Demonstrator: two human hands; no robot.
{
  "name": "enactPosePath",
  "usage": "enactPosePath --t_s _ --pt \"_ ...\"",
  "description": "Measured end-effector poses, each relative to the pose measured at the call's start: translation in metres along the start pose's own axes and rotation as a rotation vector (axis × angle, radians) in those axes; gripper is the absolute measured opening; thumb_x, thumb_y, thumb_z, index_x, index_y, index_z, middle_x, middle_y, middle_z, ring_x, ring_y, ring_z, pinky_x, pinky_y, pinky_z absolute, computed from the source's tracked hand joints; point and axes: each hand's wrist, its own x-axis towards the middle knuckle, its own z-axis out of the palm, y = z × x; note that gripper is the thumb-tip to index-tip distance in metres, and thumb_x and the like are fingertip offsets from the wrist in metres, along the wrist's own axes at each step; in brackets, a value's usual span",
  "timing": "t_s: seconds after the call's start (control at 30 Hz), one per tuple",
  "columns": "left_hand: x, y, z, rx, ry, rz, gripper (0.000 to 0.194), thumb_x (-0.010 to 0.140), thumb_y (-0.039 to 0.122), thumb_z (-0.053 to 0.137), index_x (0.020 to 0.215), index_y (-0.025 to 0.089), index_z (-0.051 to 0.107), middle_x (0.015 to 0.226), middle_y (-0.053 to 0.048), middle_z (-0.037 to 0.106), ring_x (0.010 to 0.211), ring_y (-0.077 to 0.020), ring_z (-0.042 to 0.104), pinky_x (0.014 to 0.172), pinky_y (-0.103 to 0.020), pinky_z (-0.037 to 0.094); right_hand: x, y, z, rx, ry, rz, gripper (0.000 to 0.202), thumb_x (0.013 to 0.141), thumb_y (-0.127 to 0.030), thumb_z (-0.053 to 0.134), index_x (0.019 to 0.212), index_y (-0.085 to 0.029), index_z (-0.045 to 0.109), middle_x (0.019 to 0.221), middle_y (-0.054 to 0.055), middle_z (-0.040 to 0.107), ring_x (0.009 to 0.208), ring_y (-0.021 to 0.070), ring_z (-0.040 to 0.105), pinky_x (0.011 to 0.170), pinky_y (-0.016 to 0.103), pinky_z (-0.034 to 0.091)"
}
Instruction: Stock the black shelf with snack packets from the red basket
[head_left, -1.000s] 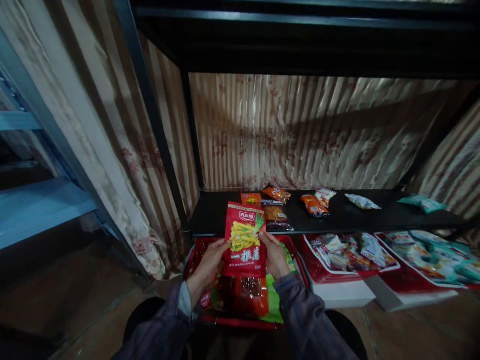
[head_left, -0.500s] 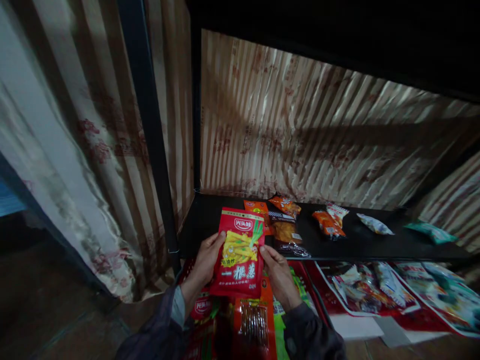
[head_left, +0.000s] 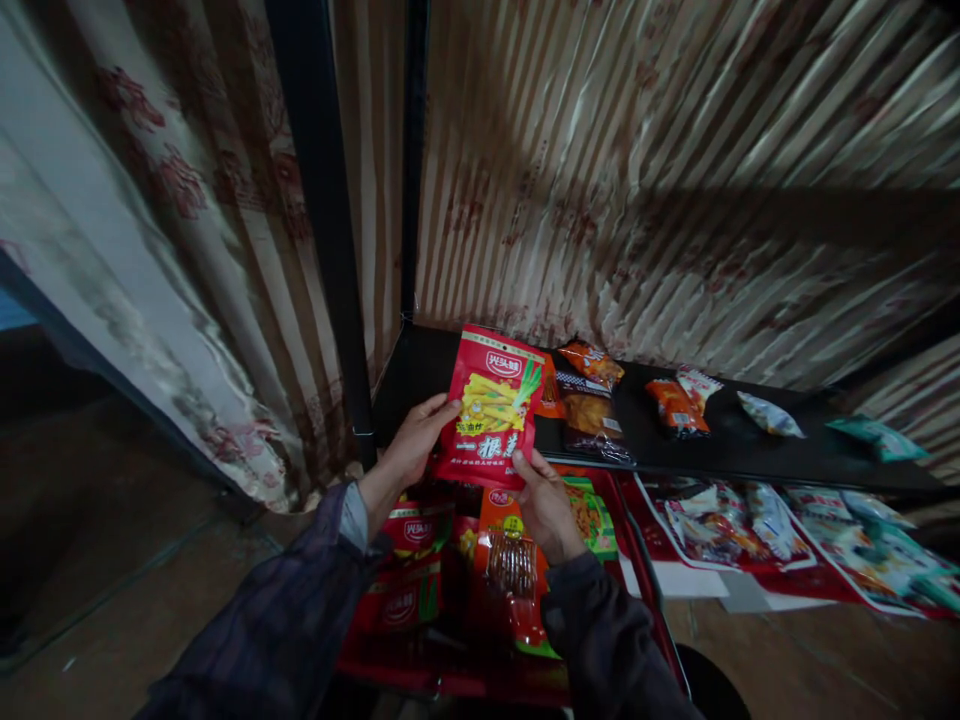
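sleeves: dark, grey-purple, long, a bit wrinkly
left cuff (head_left: 352, 512): a lighter grey layer peeks out
hands: bare

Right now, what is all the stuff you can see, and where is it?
Red snack packet: one, red with yellow sticks pictured, held up over the shelf's left end.
Black shelf: one, black, running left to right.
Small snack packets: about seven, orange, brown, white and green, spread along the shelf.
Red basket: one, below the hands, full of red, orange and green packets.
Trays of packets: at least two, red and white, under the shelf at right.
Curtains: striped beige, behind and left.
Left hand: grips the packet's left edge.
Right hand: grips its lower right corner.
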Motion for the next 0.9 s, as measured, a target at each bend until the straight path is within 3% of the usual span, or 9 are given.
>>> enactPosePath --t_s 0.13,0.27,0.4,0.6,0.9 --pt "-0.006 0.000 -0.001 0.068 -0.035 -0.081 0.041 0.063 0.032 0.083 0.097 0.014 0.071 0.091 -0.008 0.077 0.077 -0.0206 0.071 0.074 -0.032 0.055 0.010 -0.012 0.008 0.035 0.015 -0.054 0.037 0.058 -0.039 0.086 0.088 -0.024 0.071 0.086 0.001 0.077 0.072 0.0187 0.070 0.064 0.032 0.058" --pt "-0.005 -0.001 -0.004 0.123 -0.054 -0.067 0.043 0.060 0.030 0.085 0.097 0.013 0.070 0.090 -0.007 0.075 0.075 -0.0187 0.069 0.073 -0.031 0.053 0.021 -0.020 0.017 0.041 0.078 -0.084 0.033 0.057 -0.036 0.086 0.084 -0.023 0.070 0.082 0.000 0.077 0.070 0.0169 0.070 0.062 0.028 0.058" --pt "0.003 -0.004 -0.010 0.180 0.035 -0.011 0.035 0.057 0.032 0.084 0.084 0.013 0.069 0.081 -0.005 0.073 0.072 -0.0164 0.066 0.070 -0.028 0.051 0.029 -0.021 0.022 0.009 0.054 -0.093 0.035 0.060 -0.040 0.084 0.087 -0.023 0.070 0.082 0.000 0.076 0.071 0.0170 0.071 0.062 0.028 0.058" --pt "0.014 -0.017 -0.020 0.339 0.214 0.105 0.025 0.059 0.035 0.078 0.070 0.017 0.066 0.064 0.002 0.063 0.051 -0.0096 0.050 0.047 -0.021 0.037 0.031 -0.017 0.017 -0.028 -0.111 0.000 0.044 0.053 -0.035 0.089 0.090 -0.023 0.070 0.093 0.000 0.076 0.081 0.0183 0.070 0.073 0.035 0.061" --pt "0.021 -0.027 -0.021 0.241 0.330 0.103 0.019 0.058 0.026 0.074 0.073 0.015 0.068 0.068 0.001 0.064 0.055 -0.0090 0.052 0.051 -0.020 0.040 0.045 -0.019 0.018 -0.088 -0.146 0.008 0.051 0.051 -0.039 0.089 0.095 -0.022 0.071 0.091 0.001 0.075 0.081 0.0199 0.070 0.075 0.039 0.063"
